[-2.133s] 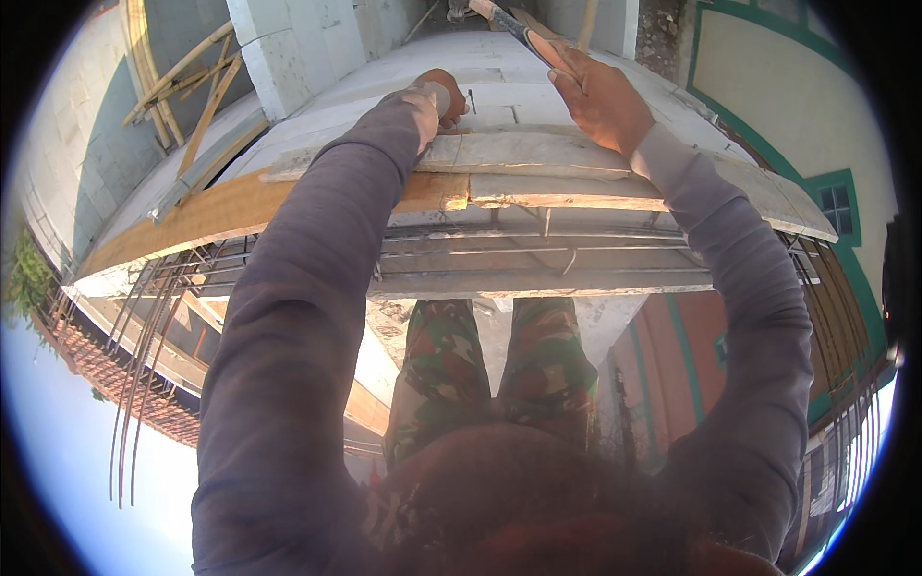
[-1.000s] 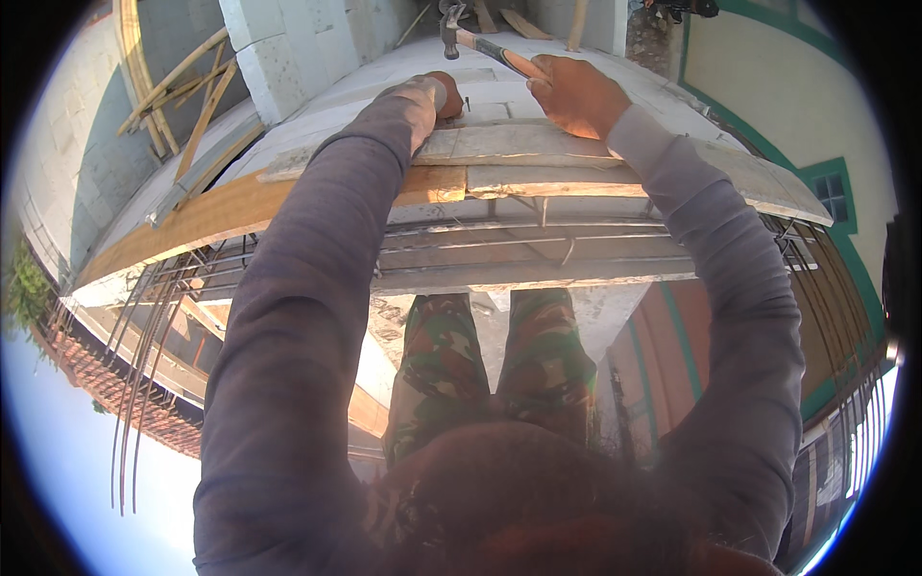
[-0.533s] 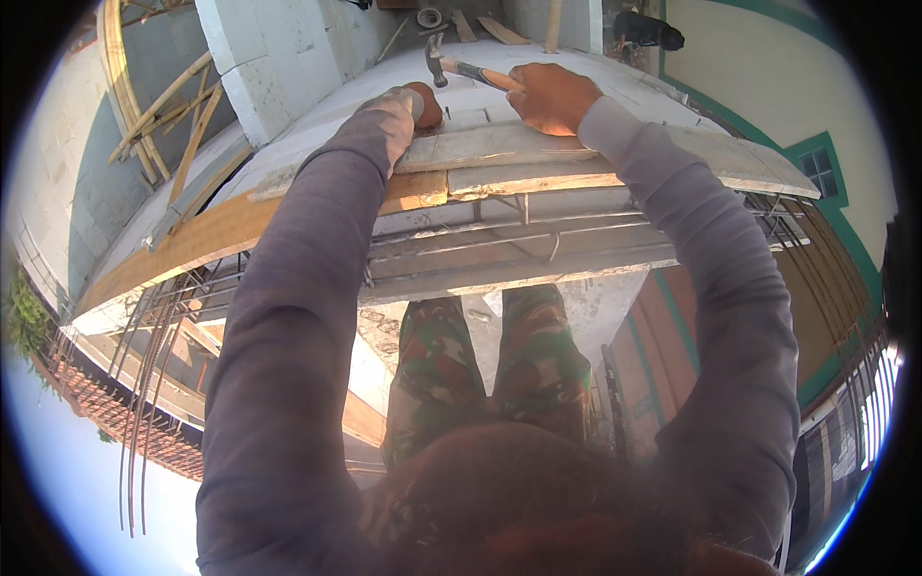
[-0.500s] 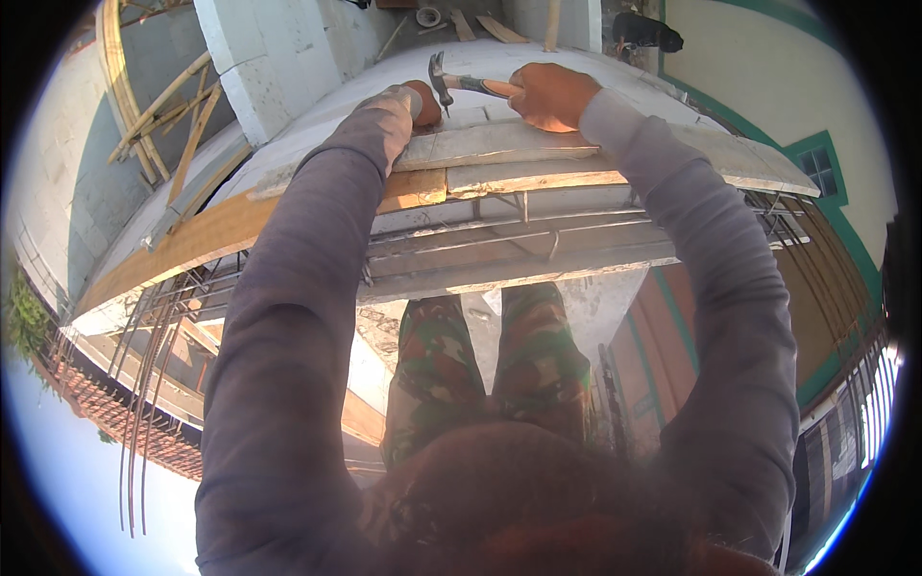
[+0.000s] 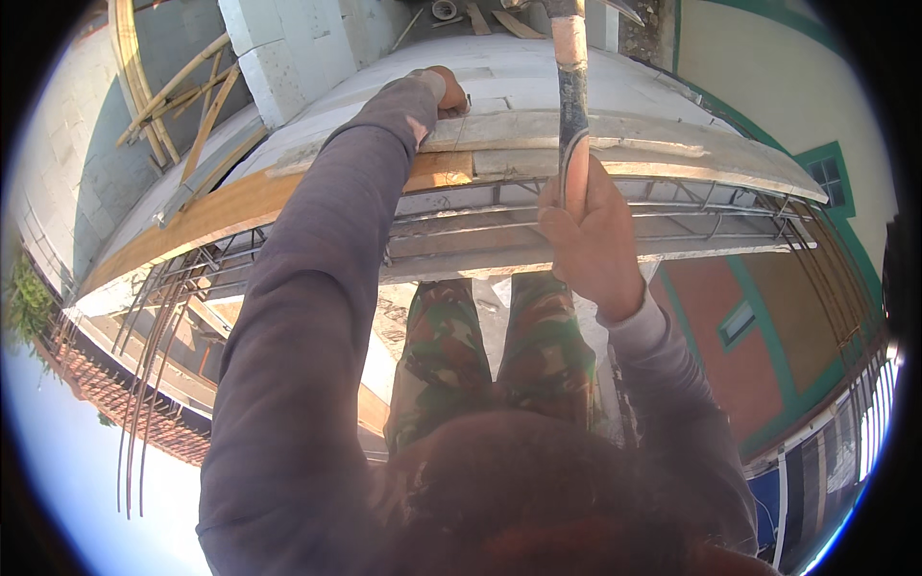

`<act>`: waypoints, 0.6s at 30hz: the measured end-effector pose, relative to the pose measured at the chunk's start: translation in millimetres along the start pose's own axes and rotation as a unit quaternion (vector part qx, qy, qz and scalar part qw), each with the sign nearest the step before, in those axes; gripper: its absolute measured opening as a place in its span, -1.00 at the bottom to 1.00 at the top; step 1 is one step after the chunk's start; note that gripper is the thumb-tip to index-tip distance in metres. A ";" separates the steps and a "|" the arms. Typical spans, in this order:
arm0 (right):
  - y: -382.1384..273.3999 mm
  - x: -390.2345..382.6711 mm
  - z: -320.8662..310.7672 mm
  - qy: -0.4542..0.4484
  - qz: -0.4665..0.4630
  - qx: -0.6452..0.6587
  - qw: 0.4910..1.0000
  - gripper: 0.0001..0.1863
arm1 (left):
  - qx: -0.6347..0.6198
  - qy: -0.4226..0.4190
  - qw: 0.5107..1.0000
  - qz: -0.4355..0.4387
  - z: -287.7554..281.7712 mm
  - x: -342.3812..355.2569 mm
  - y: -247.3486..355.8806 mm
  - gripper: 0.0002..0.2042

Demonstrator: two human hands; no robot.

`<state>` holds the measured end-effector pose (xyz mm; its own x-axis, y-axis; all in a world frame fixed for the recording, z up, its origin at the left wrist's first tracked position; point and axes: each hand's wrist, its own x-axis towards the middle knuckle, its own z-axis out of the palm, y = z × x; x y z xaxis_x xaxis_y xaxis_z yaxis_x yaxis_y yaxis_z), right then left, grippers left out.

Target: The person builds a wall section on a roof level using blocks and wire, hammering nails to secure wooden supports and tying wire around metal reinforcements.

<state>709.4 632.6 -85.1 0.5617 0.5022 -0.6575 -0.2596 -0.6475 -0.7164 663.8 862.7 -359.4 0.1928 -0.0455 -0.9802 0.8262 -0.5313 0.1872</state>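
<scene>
My right hand (image 5: 597, 240) is wrapped round the lower handle of a claw hammer (image 5: 571, 86), raised nearly upright in front of me. The hammer's head is at the top edge of the picture, partly cut off. Farther off and to the left, my left hand (image 5: 448, 94) is closed low over the white block wall top (image 5: 523, 82), just behind a wooden board (image 5: 538, 130). A thin, dark nail (image 5: 468, 104) shows at its fingertips; most of it is hidden or too small to make out.
Steel reinforcement bars (image 5: 499, 213) run below the boards, with more rods (image 5: 158, 355) sticking out at the left. A white block column (image 5: 288, 58) and bamboo poles (image 5: 182, 96) stand at the far left. A building with green trim (image 5: 807, 106) is at right.
My right hand has swung the hammer up and back toward me, away from the left hand. The left hand stays closed at the board; the whole view has shifted slightly.
</scene>
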 end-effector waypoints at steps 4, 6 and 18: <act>23.0 -28.6 30.6 0.011 -0.021 0.001 1.000 -0.74 | 0.004 0.006 1.000 0.001 -1.9 -7.2 1.0 -0.67; 32.6 -42.9 40.3 0.001 -0.007 -0.015 1.000 -0.74 | -0.010 0.017 1.000 -0.007 -0.4 -5.9 2.6 -0.70; 3.7 -91.6 72.9 0.079 0.053 0.083 0.992 -0.82 | -0.022 0.105 0.994 0.007 3.7 19.5 -12.1 -0.49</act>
<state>599.8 626.0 -44.5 0.6377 0.3318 -0.6952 -0.4415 -0.5821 -0.6828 655.6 865.2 -381.0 0.3070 0.1268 -0.9432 0.8438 -0.4947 0.2081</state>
